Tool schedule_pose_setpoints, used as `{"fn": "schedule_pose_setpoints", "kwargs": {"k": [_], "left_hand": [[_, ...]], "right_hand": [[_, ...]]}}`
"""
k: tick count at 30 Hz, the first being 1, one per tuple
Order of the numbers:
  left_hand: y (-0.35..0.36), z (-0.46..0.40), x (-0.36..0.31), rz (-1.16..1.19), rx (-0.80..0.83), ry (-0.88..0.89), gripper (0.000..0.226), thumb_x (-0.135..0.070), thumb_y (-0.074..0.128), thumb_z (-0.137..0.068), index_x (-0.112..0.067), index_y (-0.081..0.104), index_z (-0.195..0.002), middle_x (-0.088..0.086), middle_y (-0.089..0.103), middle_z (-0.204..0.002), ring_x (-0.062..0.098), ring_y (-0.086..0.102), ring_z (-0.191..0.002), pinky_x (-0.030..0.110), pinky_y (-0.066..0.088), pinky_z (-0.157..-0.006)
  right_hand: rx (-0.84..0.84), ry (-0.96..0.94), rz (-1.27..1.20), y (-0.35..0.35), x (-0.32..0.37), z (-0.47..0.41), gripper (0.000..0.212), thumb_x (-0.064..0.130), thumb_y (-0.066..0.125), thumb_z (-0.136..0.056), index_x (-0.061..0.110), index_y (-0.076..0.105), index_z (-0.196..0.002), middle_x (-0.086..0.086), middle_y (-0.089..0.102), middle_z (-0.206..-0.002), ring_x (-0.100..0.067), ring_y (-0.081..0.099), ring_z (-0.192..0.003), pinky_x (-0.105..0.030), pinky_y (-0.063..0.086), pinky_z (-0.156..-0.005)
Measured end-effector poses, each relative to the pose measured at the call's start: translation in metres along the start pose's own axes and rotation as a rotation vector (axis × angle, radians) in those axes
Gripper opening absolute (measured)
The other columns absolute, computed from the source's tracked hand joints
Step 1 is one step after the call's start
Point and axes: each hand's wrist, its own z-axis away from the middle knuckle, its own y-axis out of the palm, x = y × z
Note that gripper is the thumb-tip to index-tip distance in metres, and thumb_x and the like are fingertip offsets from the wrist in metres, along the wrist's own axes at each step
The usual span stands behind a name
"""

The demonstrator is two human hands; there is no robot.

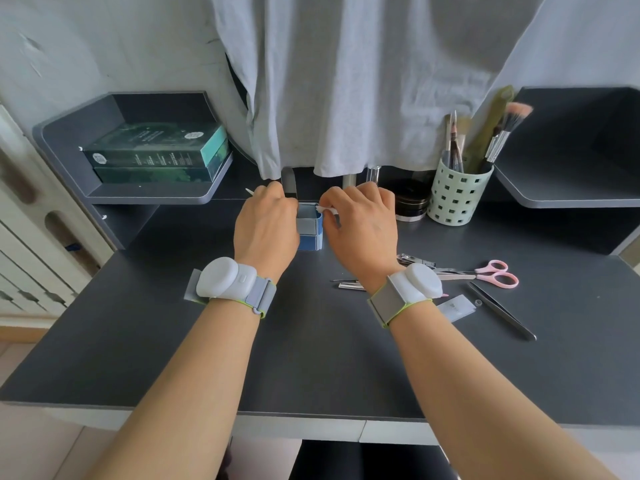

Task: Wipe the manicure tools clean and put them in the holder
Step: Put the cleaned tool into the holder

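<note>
Now, what we see, point by point:
Left hand [265, 220]: we curl our fingers round a thin white stick whose tip pokes out to the left; what tool it is we cannot tell.
Right hand [360, 225]: we pinch a small white wipe [327, 210] between thumb and fingertips, just above the blue box.
Blue box [311, 226]: it stands upright on the dark worktop [173, 341] between our two hands, its top open.
Holder [457, 194]: a pale green perforated cup, right of our hands near the back, with brushes standing in it.
Waiting tools: pink-handled scissors [491, 274], nail clippers [415, 260] and dark tweezers [502, 315] lie flat on the worktop to our right, well apart from the holder.
Shelf at left: two green boxes [156, 154] stacked.
Wrists: each carries a white band-mounted device.
</note>
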Motion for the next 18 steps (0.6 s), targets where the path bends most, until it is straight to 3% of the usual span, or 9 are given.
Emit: {"fn": "schedule_pose_setpoints", "kwargs": {"k": [10,14,18], "left_hand": [[-0.001,0.007,-0.002,-0.014,0.026,-0.008,0.030,-0.016,0.058,-0.096,-0.012,0.068,-0.124,0.011,0.055,-0.111,0.029,0.053,-0.105,0.031,0.037,-0.070],[-0.002,0.008,-0.005,-0.002,0.018,-0.014,0.028,-0.010,0.055,-0.095,-0.010,0.068,-0.120,0.012,0.055,-0.109,0.032,0.052,-0.101,0.039,0.043,-0.073],[-0.005,0.012,-0.012,0.013,0.026,-0.006,0.026,-0.011,0.059,-0.093,-0.013,0.070,-0.116,0.010,0.054,-0.108,0.030,0.053,-0.100,0.035,0.039,-0.070]], "right_hand": [[0.012,0.014,-0.003,-0.003,-0.002,0.006,0.009,0.019,0.061,-0.086,0.022,0.069,-0.088,0.008,0.064,-0.074,-0.024,0.056,-0.084,-0.035,0.032,-0.085],[0.012,0.040,-0.015,-0.008,-0.004,0.009,0.011,0.018,0.060,-0.083,0.023,0.068,-0.088,0.009,0.065,-0.074,-0.025,0.056,-0.085,-0.037,0.036,-0.086],[0.009,0.051,-0.004,-0.013,-0.009,0.013,0.011,0.018,0.060,-0.083,0.023,0.069,-0.087,0.009,0.064,-0.074,-0.024,0.055,-0.084,-0.038,0.038,-0.087]]}}
